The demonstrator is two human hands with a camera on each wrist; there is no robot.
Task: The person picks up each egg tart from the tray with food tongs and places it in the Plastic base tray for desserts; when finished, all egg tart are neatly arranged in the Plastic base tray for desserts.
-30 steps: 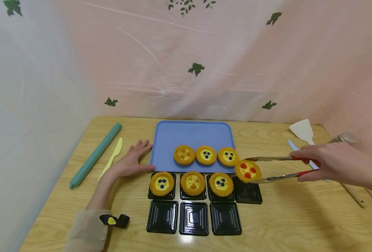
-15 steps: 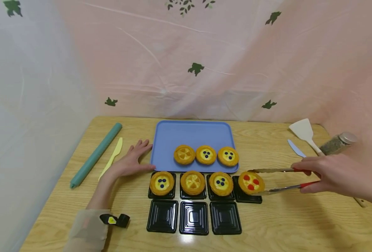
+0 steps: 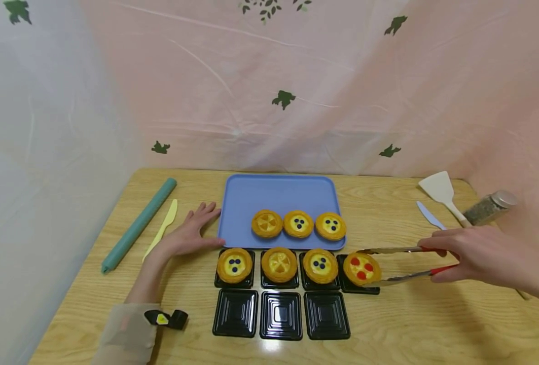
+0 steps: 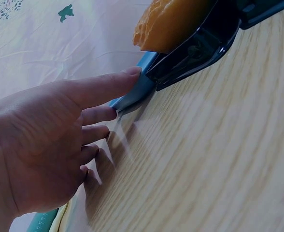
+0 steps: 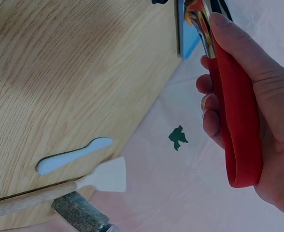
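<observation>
My right hand [image 3: 474, 253] grips red-handled metal tongs [image 3: 406, 263], whose tips pinch a tart with red dots [image 3: 361, 268] sitting in the rightmost black square cup [image 3: 369, 289] of the upper row. The right wrist view shows the tongs' red handle [image 5: 234, 121] squeezed between thumb and fingers. My left hand [image 3: 188, 234] lies flat on the table, fingers straight, touching the left edge of the blue tray [image 3: 269, 195]; the left wrist view shows a fingertip [image 4: 130, 75] against the tray edge [image 4: 134, 94]. Three tarts [image 3: 298, 224] sit on the tray and three more [image 3: 279, 264] fill black cups.
Three empty black cups [image 3: 281, 314] form the lower row. A teal rolling pin [image 3: 139, 223] and a yellow plastic knife [image 3: 162, 228] lie at the left. At the right are a white spatula [image 3: 440, 190], a pale blue knife [image 3: 429, 215] and a spice jar [image 3: 488, 207].
The right hand carried the red-dotted tart in the tongs from beside the tray down into the rightmost upper black cup. The left hand has stayed in place.
</observation>
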